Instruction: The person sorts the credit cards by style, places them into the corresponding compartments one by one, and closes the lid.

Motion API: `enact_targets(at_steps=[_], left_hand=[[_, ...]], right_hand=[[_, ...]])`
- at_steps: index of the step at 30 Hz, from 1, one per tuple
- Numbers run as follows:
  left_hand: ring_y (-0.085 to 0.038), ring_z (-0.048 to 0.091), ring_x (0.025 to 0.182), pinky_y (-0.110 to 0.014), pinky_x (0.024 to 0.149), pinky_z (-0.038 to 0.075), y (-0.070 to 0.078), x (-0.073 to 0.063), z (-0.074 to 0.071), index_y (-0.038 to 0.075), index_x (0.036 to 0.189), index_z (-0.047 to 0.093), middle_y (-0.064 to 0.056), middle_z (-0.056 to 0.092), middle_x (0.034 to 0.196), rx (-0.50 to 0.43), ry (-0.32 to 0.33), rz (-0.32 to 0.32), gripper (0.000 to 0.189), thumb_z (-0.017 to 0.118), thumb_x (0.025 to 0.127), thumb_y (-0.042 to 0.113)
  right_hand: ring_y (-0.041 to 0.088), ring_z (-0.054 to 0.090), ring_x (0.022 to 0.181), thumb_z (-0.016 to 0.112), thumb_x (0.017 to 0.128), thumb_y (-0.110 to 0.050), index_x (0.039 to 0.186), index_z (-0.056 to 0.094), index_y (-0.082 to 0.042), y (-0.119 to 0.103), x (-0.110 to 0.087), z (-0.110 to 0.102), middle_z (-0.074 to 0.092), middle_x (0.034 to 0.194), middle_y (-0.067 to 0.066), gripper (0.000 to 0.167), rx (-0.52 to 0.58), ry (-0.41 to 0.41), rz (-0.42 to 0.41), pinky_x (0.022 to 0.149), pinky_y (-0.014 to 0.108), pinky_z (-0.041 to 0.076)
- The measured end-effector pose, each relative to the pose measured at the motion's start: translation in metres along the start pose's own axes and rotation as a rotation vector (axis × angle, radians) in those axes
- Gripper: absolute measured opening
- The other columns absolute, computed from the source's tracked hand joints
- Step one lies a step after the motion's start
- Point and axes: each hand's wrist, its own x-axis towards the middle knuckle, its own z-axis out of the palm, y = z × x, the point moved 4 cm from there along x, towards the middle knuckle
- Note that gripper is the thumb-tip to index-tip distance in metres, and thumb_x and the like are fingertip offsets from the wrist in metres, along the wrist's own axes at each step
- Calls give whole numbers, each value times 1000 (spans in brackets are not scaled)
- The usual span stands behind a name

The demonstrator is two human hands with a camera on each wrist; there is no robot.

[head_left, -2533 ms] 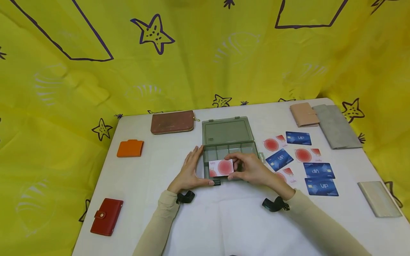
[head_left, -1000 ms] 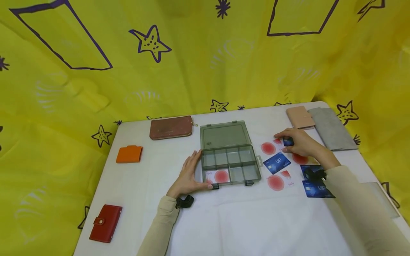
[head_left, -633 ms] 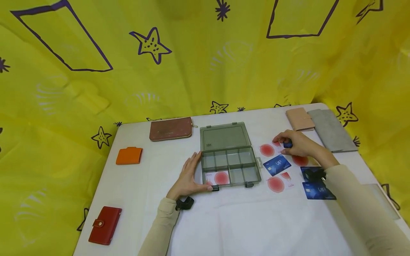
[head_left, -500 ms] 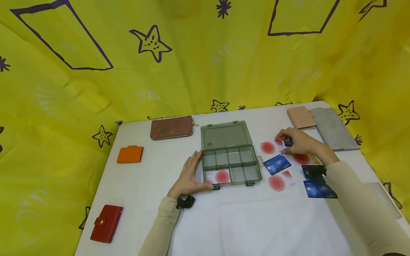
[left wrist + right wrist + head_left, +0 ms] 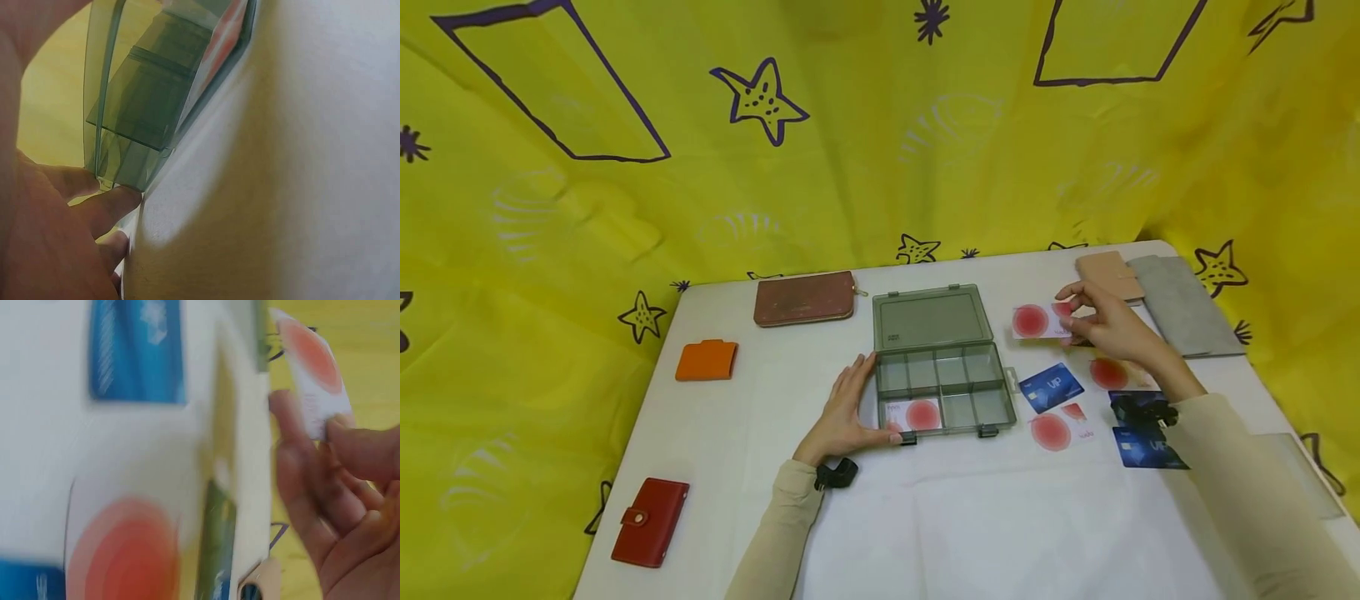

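My right hand (image 5: 1108, 329) pinches a white card with a red circle (image 5: 1032, 321) by its right end, above the table. In the right wrist view thumb and fingers grip that card (image 5: 312, 362). My left hand (image 5: 842, 417) rests against the left side of a clear green compartment box (image 5: 957, 408), thumb at the front latch; the left wrist view shows fingertips touching its wall. The box's lid (image 5: 932, 319) lies back. Another red-and-white card (image 5: 917, 414) lies in the front left compartment. Blue VIP cards (image 5: 1052, 388) and red-circle cards (image 5: 1051, 432) lie right of the box.
A brown zip wallet (image 5: 805, 298), an orange card holder (image 5: 706, 360) and a red snap wallet (image 5: 651, 522) lie on the left. At right are a pink wallet (image 5: 1110, 275), a grey wallet (image 5: 1187, 308) and a pale wallet (image 5: 1300, 475), partly behind the sleeve. A yellow curtain hangs behind.
My right hand first brought a red-and-white card to the box, then went to the cards at right and has now lifted another red-circle card. The left hand stays at the box.
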Motion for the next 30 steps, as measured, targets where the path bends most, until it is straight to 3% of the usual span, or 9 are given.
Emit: enact_targets(at_steps=[5,9,12,17,20,25,30], left_hand=[[-41,8,165,-57,135,4,0,-1,-1,18,172,15,-18,13,178,12,5,-1,134,97,69,39],[-41,7,165,-58,135,5,-1,-1,-1,20,173,14,-17,12,179,13,0,-8,133,96,69,40],[-43,6,165,-62,134,8,-2,-1,0,23,173,13,-16,10,179,6,-7,-28,133,96,70,41],[-44,5,165,-65,133,10,-3,-1,0,27,173,12,-13,10,180,0,-7,-43,133,96,71,42],[-44,6,164,-65,133,11,-3,0,0,27,173,13,-13,11,179,-4,-6,-38,132,97,71,42],[-44,6,165,-65,133,10,-3,0,0,27,173,14,-13,11,180,-5,-8,-42,132,96,71,42],[-40,6,165,-60,135,7,-3,0,0,25,173,13,-13,11,179,19,-11,-31,132,95,71,43]], right_hand=[[20,78,75,65,104,-1,144,55,4,-17,-2,13,61,116,6,42,243,64,-30,70,23,65],[15,81,86,67,100,6,149,52,6,-32,-5,38,64,121,-2,51,428,-23,-83,79,25,65],[12,78,92,72,96,9,151,50,7,-45,-10,63,62,130,-2,59,458,-110,-110,82,25,66],[10,69,92,80,90,5,146,55,8,-65,-16,105,64,124,10,61,405,-152,-136,83,19,63],[12,65,93,84,89,0,142,61,4,-75,-20,126,67,116,13,58,300,-140,-171,79,15,58],[21,62,87,88,85,-6,136,67,-4,-88,-25,152,70,105,5,56,117,-127,-292,63,20,50],[20,62,92,93,82,-16,133,70,-11,-95,-29,167,66,108,-3,56,-36,-118,-351,70,24,49]])
